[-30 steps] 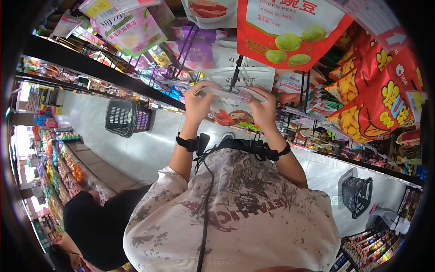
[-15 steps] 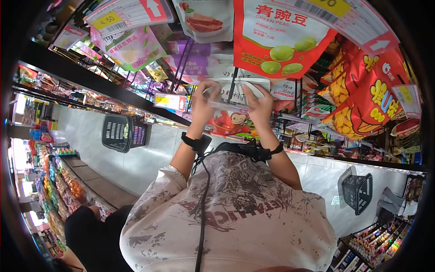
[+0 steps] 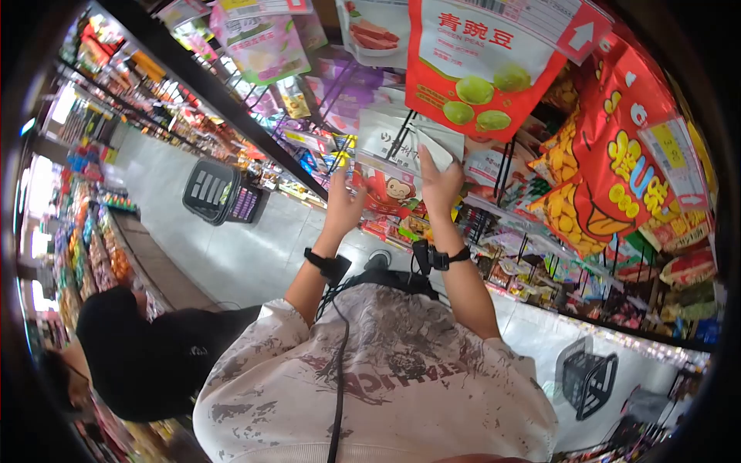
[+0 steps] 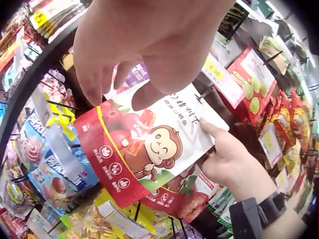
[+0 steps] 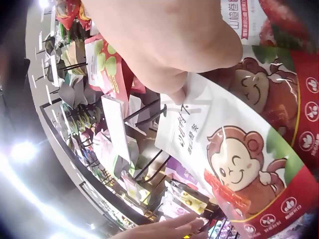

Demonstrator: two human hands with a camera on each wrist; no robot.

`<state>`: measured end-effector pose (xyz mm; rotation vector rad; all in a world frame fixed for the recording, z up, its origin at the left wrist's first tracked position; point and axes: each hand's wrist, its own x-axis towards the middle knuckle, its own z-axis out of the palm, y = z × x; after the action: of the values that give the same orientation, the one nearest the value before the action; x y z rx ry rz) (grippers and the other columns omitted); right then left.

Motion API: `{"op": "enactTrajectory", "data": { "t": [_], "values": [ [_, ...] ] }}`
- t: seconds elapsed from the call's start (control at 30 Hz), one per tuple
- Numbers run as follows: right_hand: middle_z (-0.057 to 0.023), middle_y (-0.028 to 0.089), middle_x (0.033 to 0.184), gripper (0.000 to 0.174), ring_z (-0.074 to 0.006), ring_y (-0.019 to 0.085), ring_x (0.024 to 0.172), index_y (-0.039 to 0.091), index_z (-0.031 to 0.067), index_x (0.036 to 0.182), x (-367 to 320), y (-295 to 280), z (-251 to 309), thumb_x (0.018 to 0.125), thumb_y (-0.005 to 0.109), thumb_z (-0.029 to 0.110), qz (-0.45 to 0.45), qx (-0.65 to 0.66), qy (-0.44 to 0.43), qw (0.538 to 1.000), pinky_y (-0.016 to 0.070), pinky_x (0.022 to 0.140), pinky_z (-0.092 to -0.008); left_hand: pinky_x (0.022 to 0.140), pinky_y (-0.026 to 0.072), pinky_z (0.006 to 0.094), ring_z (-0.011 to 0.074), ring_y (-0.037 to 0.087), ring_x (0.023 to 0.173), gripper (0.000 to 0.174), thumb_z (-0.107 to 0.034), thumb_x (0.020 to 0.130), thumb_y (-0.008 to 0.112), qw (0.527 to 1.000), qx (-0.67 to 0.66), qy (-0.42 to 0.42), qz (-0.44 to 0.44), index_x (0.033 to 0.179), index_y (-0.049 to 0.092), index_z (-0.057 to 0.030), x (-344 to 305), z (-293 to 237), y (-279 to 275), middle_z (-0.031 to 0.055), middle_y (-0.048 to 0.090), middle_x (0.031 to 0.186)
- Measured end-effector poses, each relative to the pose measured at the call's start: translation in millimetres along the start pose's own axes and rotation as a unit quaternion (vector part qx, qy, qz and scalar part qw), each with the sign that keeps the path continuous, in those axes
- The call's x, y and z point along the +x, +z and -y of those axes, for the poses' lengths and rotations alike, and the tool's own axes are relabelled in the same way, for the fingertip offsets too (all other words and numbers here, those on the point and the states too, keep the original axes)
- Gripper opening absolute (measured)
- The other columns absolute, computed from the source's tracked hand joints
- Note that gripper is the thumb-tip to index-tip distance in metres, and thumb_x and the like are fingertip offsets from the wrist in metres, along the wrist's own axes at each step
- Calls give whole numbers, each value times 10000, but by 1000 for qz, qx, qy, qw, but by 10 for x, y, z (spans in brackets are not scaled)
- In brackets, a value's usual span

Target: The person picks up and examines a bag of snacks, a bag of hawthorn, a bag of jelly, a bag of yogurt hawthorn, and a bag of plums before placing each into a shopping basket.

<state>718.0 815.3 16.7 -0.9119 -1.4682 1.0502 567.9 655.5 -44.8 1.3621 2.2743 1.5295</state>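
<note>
- Head: our left hand, relaxed, held nothing beside the monkey bag; our right hand pinched its corner.
- Left wrist: we saw the bag overlap a matching pack behind.
- Right wrist: our left fingers stretched apart from the bag.

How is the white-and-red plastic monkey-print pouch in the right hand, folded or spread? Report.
Spread: in the left wrist view, the pouch shows its printed front unfolded, the right hand gripping its edge.

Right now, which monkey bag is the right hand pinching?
The front bag, pinched at its top corner by the right hand. Its winking monkey shows whole; the monkey bag behind it is partly covered.
</note>
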Motion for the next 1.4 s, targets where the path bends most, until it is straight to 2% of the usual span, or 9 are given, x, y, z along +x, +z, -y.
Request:
{"op": "enactTrajectory", "data": {
  "t": [0.23, 0.27, 0.37, 0.47, 0.6, 0.7, 0.9, 1.13, 1.4],
  "values": [
    [-76, 730, 989, 359, -133, 670, 898, 667, -18, 1174, -566, -231, -421, 899, 779, 182, 92, 154, 103, 978, 517, 804, -288, 819, 569, 332, 211, 706, 1041, 388, 29, 911, 623, 956, -134, -227, 128, 1297, 622, -6, -777, -40, -625, 142, 659, 1288],
    [-67, 726, 983, 352, -121, 661, 886, 664, -17, 1169, -641, -298, -503, 899, 778, 178, 109, 171, 110, 973, 514, 797, -277, 835, 569, 327, 228, 732, 1013, 372, 77, 932, 524, 954, -127, -236, 132, 1273, 653, -1, -825, -109, -734, 142, 681, 1286],
    [5, 683, 890, 270, -62, 569, 751, 673, -12, 1111, -787, -603, -750, 932, 753, 174, 225, 50, 206, 951, 458, 687, -229, 853, 567, 327, 226, 729, 1022, 452, 118, 933, 441, 933, -168, -267, 171, 1321, 634, -11, -953, -38, -1091, 130, 668, 1316],
    [41, 649, 826, 245, -36, 539, 712, 680, -5, 1058, -913, -618, -289, 964, 725, 216, 338, -21, 303, 891, 416, 640, -218, 921, 557, 332, 221, 704, 1101, 494, 95, 958, 363, 901, -239, -306, 193, 1372, 602, -33, -1055, -43, -1544, 94, 647, 1363],
    [56, 629, 781, 250, -17, 497, 671, 699, 6, 1015, -1240, -192, 142, 1000, 685, 255, 440, -93, 255, 856, 379, 602, -213, 953, 559, 339, 228, 700, 1113, 524, 92, 957, 337, 879, -279, -312, 229, 1393, 592, -47, -1133, 79, -2253, 102, 634, 1394],
    [60, 624, 781, 234, -11, 494, 672, 702, 8, 1017, -1530, 342, 398, 1007, 671, 240, 500, -58, 284, 816, 374, 601, -207, 932, 564, 351, 245, 700, 1104, 592, 106, 881, 308, 898, -257, -294, 204, 1364, 617, -39, -1261, 256, -2817, 120, 660, 1350],
    [65, 613, 770, 198, 3, 475, 665, 691, 4, 1020, -2110, 1704, 739, 1011, 659, 199, 575, -24, 203, 793, 352, 585, -199, 961, 547, 361, 230, 675, 1142, 579, 118, 849, 319, 935, -222, -264, 78, 1292, 657, -39, -1750, 709, -3860, 87, 687, 1292],
    [74, 581, 749, 150, 9, 452, 653, 681, 8, 998, -2510, 2982, 1175, 1012, 645, 153, 614, 33, 133, 777, 323, 573, -202, 1005, 538, 353, 210, 647, 1190, 601, 164, 789, 288, 917, -231, -320, -62, 1216, 678, 1, -2168, 940, -4635, 98, 684, 1286],
    [71, 564, 685, 144, 7, 401, 539, 670, 23, 996, -2586, 4207, 1191, 1018, 643, 162, 557, 127, 127, 811, 272, 486, -199, 563, 522, 217, 170, 728, 1022, 516, 187, 786, 310, 877, -200, -386, -207, 1020, 738, 18, -2213, 1314, -5127, 151, 747, 1175]
  ]
}}
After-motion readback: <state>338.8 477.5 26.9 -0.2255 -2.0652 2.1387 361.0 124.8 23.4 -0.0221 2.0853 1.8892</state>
